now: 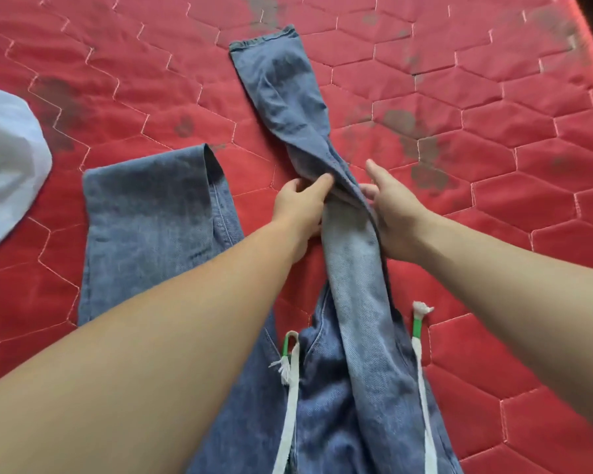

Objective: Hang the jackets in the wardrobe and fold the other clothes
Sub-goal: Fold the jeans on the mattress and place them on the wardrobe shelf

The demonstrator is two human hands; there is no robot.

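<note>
**Straightening a twisted jeans leg before the fold**

Spread across most of the view: one red quilted mattress (459, 206), hexagon-stitched, marked with dark blotches. On it, one pair of blue jeans (353, 388), waist nearest the camera, legs fanned away. Left leg (151, 213) lying flat, already doubled back on itself at its far end. Right leg (285, 97) stretched toward the far edge, hem open, twisted into a rope at mid-length. At the left border, one pale white garment (4, 155), only partly in view, apart from the jeans.

Two bare hands at the twist. Left hand (302, 206) closed around the bunched denim from the left, thumb over the top. Right hand (394, 213) cupped against the other side, fingers loosely spread along the fabric, thumb raised; not clearly gripping.

Best handled, by this reading, by rolling the twist out first, seams aligned, then smoothing flat toward the hem, only then laying leg over leg. Folding over a twist likely to leave a lump.

Smallest: two white drawstring ends (290, 398) with green bands, trailing from the waist; worth tucking in.
</note>
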